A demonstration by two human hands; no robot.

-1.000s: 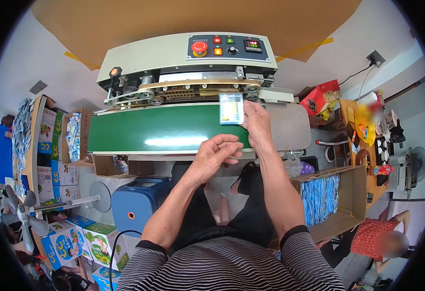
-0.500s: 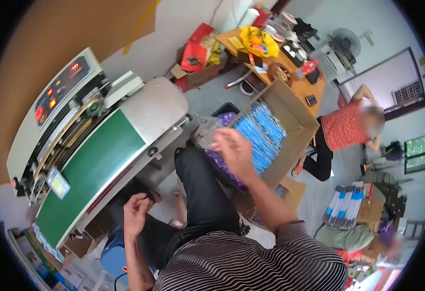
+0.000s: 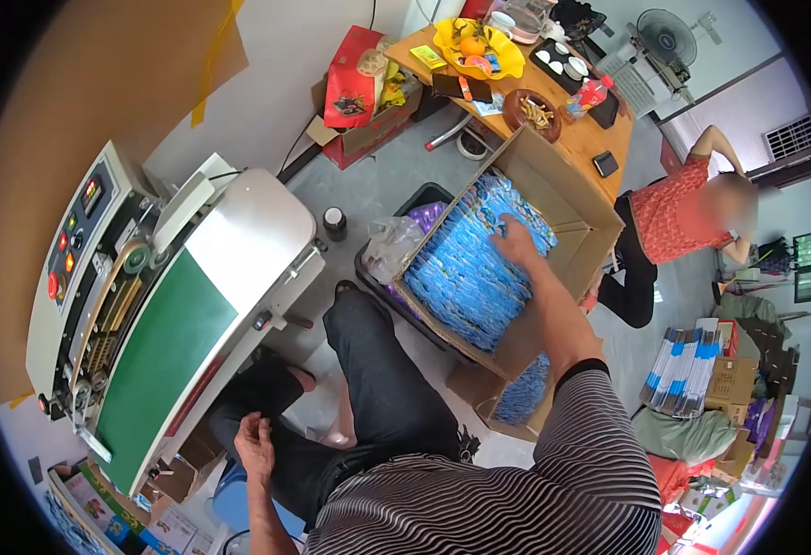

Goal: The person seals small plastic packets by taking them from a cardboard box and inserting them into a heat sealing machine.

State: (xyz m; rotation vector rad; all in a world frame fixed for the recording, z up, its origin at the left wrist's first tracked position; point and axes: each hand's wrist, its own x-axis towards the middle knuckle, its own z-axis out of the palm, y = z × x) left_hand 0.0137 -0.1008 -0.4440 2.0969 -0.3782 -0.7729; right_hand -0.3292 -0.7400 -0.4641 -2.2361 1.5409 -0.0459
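My right hand (image 3: 514,239) reaches into a cardboard box (image 3: 583,199) filled with small blue printed packets (image 3: 470,268). Its fingers are apart and rest on the packets near the box's far side; nothing lifted shows in them. Above my thigh, my left hand (image 3: 255,446) is loosely closed, with fingers curled together and nothing visible in it. To its left stands a sealing machine (image 3: 91,227) with a green conveyor belt (image 3: 174,347). A small pale packet (image 3: 95,446) lies at the belt's lower left edge.
A black crate (image 3: 428,194) with purple packets and a clear plastic bag (image 3: 391,250) sits beside the box. A dark bottle (image 3: 334,222) stands on the floor. Behind are a wooden table (image 3: 567,166) and a seated person (image 3: 669,222) in red. Another carton (image 3: 479,393) holds blue packets.
My right hand has moved from above the box's near edge down onto the packets. My left hand is slightly lower. The packet on the green belt has travelled towards its lower end; the view has shifted.
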